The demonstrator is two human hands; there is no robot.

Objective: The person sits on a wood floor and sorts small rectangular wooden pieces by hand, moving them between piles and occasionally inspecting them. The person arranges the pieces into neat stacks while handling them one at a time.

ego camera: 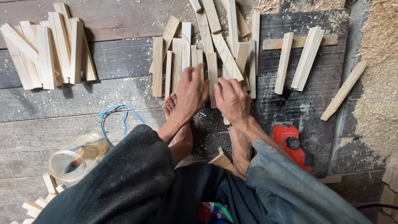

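Fanning across the far left of the dark plank floor lay a heap of pale, short wooden slats, and below it, near the lower left corner, a clear glass jar rested on its side with a small dark object inside, a few more pale offcuts just beside it. A loop of thin blue cord lay on the boards between the jar and the person's bare feet. At the middle, a second, looser pile of pale wooden slats spread out in front of the feet. The left hand rested palm down on this pile, fingers spread and touching the near ends of the slats; whether it gripped one could not be told. Just beside it, the right hand curled its fingers over a slat at the pile's near edge. Further right, several separate slats lay on a dark board, with a red power tool close to the right forearm. Wood shavings were heaped along the right edge.
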